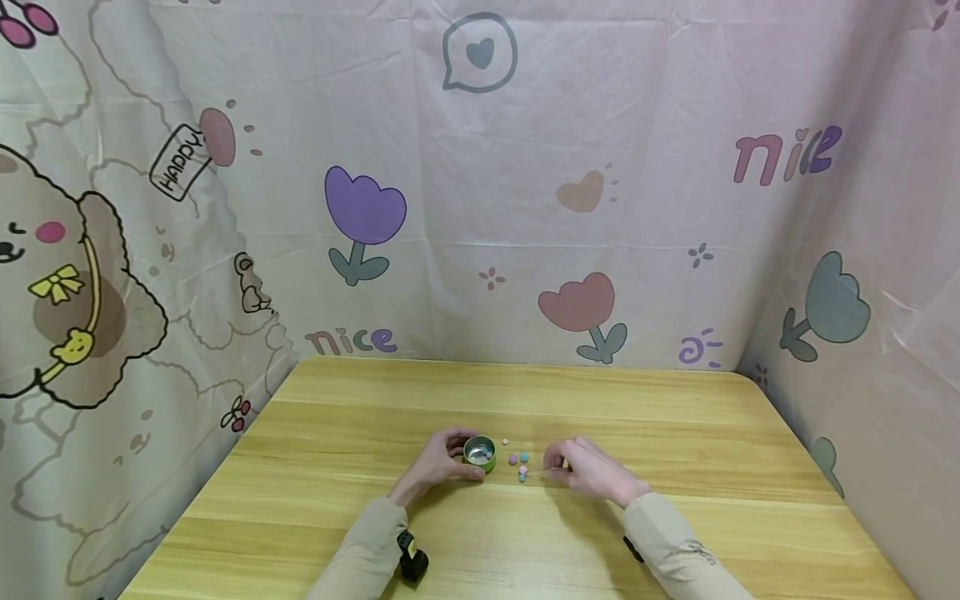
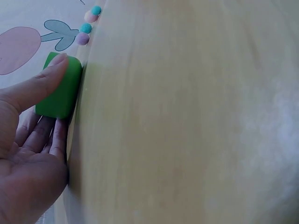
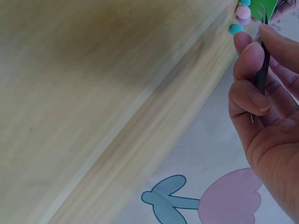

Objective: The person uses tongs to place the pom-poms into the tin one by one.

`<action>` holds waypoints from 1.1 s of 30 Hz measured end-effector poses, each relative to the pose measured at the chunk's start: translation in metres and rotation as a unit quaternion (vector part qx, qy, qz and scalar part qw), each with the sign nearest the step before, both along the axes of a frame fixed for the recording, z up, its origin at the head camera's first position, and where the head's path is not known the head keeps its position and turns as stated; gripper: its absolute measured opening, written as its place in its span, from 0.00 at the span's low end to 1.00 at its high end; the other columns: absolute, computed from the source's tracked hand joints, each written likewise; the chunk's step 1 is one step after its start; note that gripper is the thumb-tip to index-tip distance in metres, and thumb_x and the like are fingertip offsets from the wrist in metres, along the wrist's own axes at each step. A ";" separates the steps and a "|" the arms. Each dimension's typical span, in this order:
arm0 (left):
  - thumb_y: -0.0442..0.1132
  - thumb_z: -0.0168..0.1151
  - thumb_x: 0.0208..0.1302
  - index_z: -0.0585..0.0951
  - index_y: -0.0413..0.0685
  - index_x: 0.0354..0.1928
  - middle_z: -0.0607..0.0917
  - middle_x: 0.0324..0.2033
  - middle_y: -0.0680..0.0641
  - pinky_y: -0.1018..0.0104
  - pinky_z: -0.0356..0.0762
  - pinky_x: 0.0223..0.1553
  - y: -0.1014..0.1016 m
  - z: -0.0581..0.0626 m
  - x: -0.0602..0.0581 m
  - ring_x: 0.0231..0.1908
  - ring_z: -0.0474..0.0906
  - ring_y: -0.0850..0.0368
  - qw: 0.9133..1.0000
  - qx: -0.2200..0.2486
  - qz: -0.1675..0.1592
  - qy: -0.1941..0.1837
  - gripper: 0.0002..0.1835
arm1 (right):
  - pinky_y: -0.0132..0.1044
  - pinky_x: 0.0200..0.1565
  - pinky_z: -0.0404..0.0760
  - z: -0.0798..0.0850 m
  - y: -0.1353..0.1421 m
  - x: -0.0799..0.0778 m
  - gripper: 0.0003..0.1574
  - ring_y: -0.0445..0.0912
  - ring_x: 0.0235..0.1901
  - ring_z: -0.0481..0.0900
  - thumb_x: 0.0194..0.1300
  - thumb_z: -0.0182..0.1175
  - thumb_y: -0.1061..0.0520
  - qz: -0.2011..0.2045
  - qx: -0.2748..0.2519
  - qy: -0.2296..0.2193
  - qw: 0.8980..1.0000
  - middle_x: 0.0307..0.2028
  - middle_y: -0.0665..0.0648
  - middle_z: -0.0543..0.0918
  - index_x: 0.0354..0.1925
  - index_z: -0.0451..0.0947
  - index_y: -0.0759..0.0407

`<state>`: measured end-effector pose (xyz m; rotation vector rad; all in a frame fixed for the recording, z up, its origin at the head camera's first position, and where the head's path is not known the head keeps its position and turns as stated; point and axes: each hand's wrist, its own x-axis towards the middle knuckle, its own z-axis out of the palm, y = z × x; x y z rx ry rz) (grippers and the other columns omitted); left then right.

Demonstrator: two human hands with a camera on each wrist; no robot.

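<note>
Lower centre of the head view, right hand [image 1: 592, 471] pinches tweezers [image 3: 262, 70], tips slightly parted just right of the small coloured balls [image 1: 522, 471]; contact can't be told. Step reads as picking up balls, next move likely calling for a light squeeze on one. Left of them, left hand [image 1: 442, 458] grips a green tin [image 2: 65, 93], mouth up; a pale ball [image 1: 506, 442] sits farther back.

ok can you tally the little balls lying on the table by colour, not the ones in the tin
Teal balls: 2
Purple ball: 1
Pink ball: 1
Whitish ball: 1
Total: 5
</note>
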<state>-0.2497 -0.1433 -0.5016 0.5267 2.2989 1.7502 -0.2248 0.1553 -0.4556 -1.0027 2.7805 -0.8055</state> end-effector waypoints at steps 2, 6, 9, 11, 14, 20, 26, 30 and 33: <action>0.29 0.78 0.50 0.75 0.30 0.61 0.81 0.56 0.31 0.48 0.77 0.62 0.000 0.000 0.000 0.56 0.79 0.42 1.000 0.000 0.000 0.001 0.35 | 0.27 0.33 0.78 0.000 -0.001 0.000 0.03 0.31 0.30 0.74 0.66 0.65 0.62 -0.001 0.002 -0.002 1.000 0.32 0.46 0.85 0.38 0.84 0.59; 0.29 0.78 0.50 0.74 0.30 0.61 0.80 0.56 0.31 0.49 0.77 0.62 0.000 0.000 0.000 0.56 0.79 0.42 1.000 -0.001 0.001 0.000 0.35 | 0.28 0.35 0.80 0.000 -0.001 0.000 0.03 0.31 0.32 0.76 0.66 0.64 0.63 -0.001 0.004 -0.003 1.000 0.32 0.46 0.86 0.38 0.84 0.58; 0.29 0.77 0.51 0.74 0.30 0.61 0.80 0.57 0.31 0.48 0.77 0.63 -0.001 0.000 0.000 0.56 0.78 0.41 1.000 -0.001 -0.001 -0.002 0.35 | 0.29 0.36 0.81 0.000 -0.002 0.000 0.03 0.32 0.32 0.77 0.65 0.65 0.63 0.001 0.008 0.000 1.000 0.33 0.47 0.86 0.38 0.84 0.58; 0.29 0.77 0.51 0.74 0.30 0.62 0.80 0.57 0.31 0.48 0.77 0.63 -0.001 0.000 0.000 0.57 0.78 0.41 1.000 0.000 -0.002 -0.001 0.35 | 0.30 0.37 0.81 0.000 -0.002 0.000 0.03 0.33 0.33 0.78 0.66 0.65 0.62 0.001 0.013 0.006 1.000 0.33 0.48 0.86 0.38 0.84 0.58; 0.29 0.77 0.51 0.74 0.30 0.61 0.80 0.57 0.31 0.47 0.77 0.63 -0.001 0.000 0.000 0.56 0.78 0.41 1.000 0.001 -0.002 -0.001 0.35 | 0.30 0.38 0.82 -0.001 -0.003 -0.001 0.02 0.33 0.34 0.78 0.66 0.65 0.61 -0.002 0.022 0.015 1.000 0.33 0.48 0.86 0.38 0.84 0.57; 0.29 0.78 0.50 0.75 0.30 0.61 0.80 0.56 0.31 0.48 0.77 0.62 0.000 0.001 0.000 0.56 0.79 0.43 1.000 0.003 -0.001 -0.004 0.34 | 0.29 0.37 0.81 -0.001 -0.004 -0.001 0.03 0.33 0.33 0.77 0.66 0.65 0.62 0.001 0.027 0.020 0.999 0.33 0.47 0.86 0.37 0.84 0.57; 0.29 0.78 0.50 0.74 0.29 0.61 0.80 0.56 0.31 0.47 0.77 0.62 0.000 0.001 0.000 0.56 0.79 0.42 1.000 0.002 -0.001 -0.003 0.35 | 0.28 0.36 0.80 -0.001 -0.006 -0.002 0.04 0.32 0.32 0.76 0.66 0.64 0.64 0.002 0.032 0.020 0.999 0.33 0.48 0.86 0.37 0.84 0.57; 0.29 0.77 0.51 0.74 0.29 0.61 0.80 0.56 0.30 0.47 0.77 0.62 0.000 0.001 0.001 0.56 0.79 0.41 1.000 0.004 -0.004 -0.001 0.34 | 0.28 0.36 0.81 -0.001 -0.008 -0.001 0.02 0.32 0.31 0.76 0.67 0.65 0.61 0.001 0.034 0.013 0.999 0.33 0.48 0.87 0.37 0.84 0.59; 0.29 0.77 0.51 0.74 0.29 0.61 0.80 0.56 0.30 0.49 0.77 0.61 0.000 0.001 0.001 0.56 0.79 0.41 1.000 0.003 -0.005 0.000 0.34 | 0.28 0.35 0.81 -0.001 -0.009 -0.002 0.04 0.32 0.31 0.76 0.67 0.65 0.60 0.003 0.035 0.015 0.999 0.33 0.48 0.87 0.36 0.83 0.60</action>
